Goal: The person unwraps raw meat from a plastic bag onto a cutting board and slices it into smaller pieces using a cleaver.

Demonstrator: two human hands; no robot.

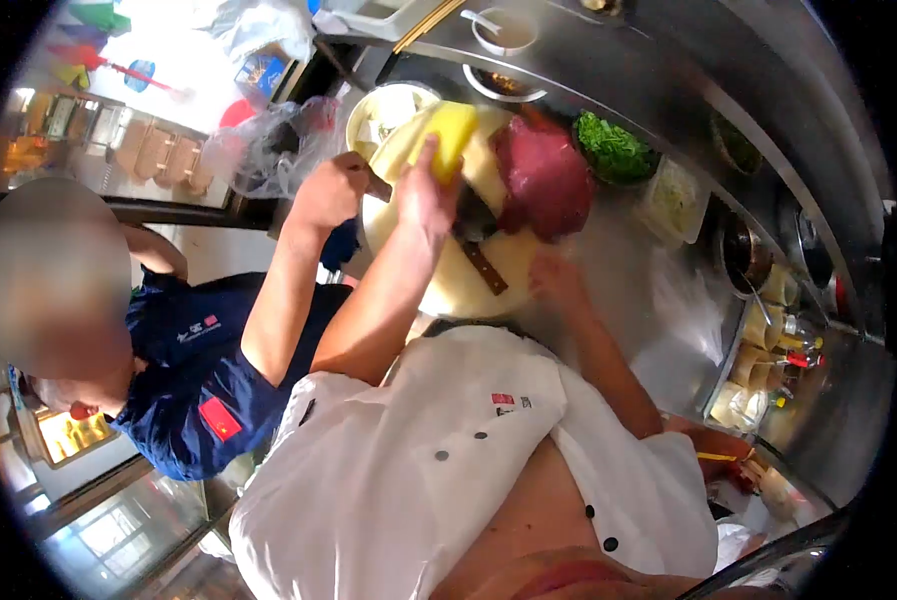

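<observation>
My left hand [430,200] is wrapped round a yellow block [451,135] above a round pale cutting board [428,270]. Beside it, on the board, lies a cleaver with a dark blade and a brown wooden handle [483,268]. A large piece of red meat [546,180] sits at the board's right side. My right hand [558,282] is at the board's lower right edge, near the handle; motion smears its fingers.
At the left, a co-worker in a navy shirt [208,350] reaches a closed hand [338,190] to the board's left edge. Behind are a white bowl [383,115], chopped greens [610,147] and a clear tub [674,202]. Bottles [803,345] stand at the right.
</observation>
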